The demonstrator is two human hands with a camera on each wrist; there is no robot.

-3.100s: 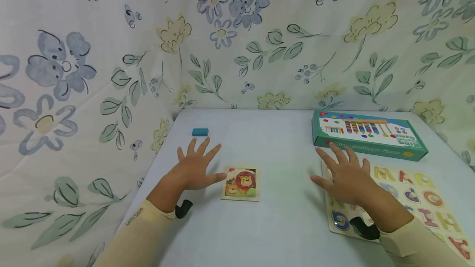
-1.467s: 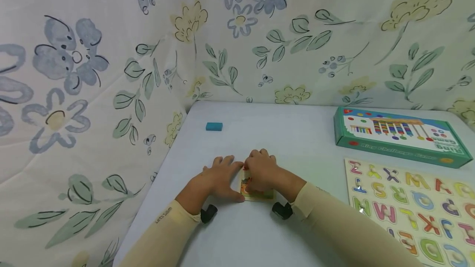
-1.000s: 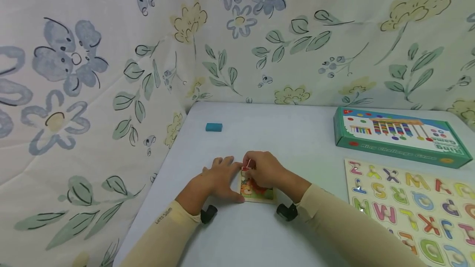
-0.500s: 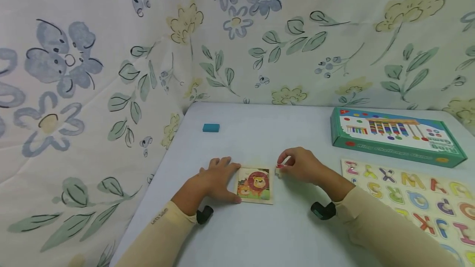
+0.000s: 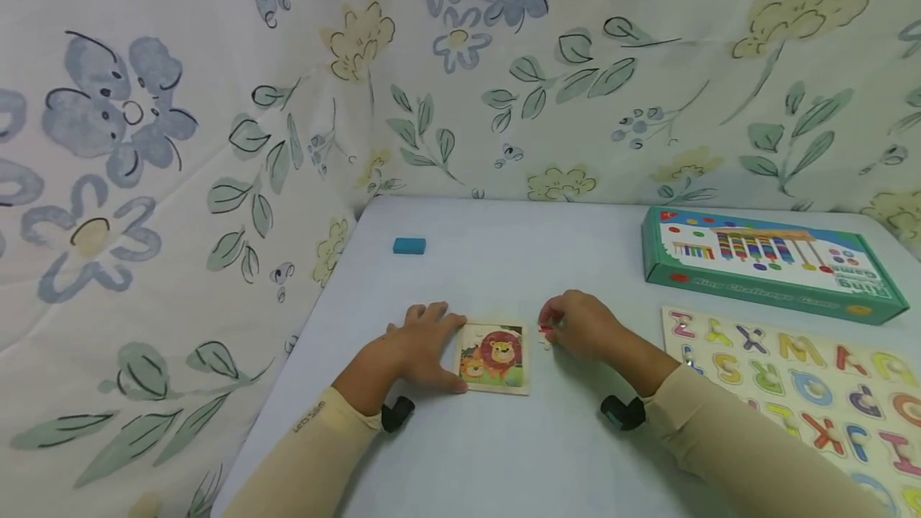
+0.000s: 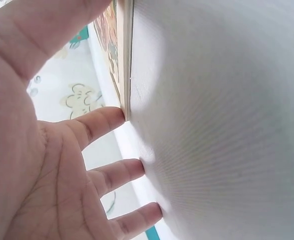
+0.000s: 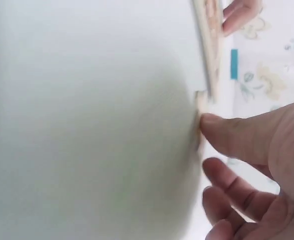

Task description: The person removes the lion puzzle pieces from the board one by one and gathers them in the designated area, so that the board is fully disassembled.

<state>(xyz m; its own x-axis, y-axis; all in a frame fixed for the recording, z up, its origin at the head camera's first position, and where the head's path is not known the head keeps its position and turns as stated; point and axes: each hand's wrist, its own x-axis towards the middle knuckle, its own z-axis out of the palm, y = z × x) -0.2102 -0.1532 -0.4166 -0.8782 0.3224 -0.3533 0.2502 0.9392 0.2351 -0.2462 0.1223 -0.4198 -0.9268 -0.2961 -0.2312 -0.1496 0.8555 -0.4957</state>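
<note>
A small square wooden jigsaw puzzle (image 5: pixel 496 354) with a lion picture lies flat on the white table; its upper left corner shows bare wood. My left hand (image 5: pixel 420 350) rests at the puzzle's left side, thumb and index fingertip touching its edge. The fingers of that hand (image 6: pixel 51 150) stretch out straight in the left wrist view. Just right of the puzzle, my right hand (image 5: pixel 584 326) pinches a small puzzle piece (image 5: pixel 544 334) with red on it, low at the tabletop. In the right wrist view the thumb lies on the piece (image 7: pixel 199 102), and the fingers curl below.
A teal block (image 5: pixel 409 246) lies at the back left. At the back right sits a green game box (image 5: pixel 773 262), with a wooden alphabet board (image 5: pixel 791 390) in front of it, partly behind the right sleeve. A floral curtain (image 5: pixel 460 102) hangs behind the table.
My hands came in from apart to the puzzle. The right hand lifted out the upper left piece and carried it right, down to the table. The left hand stayed at the puzzle's edge.
</note>
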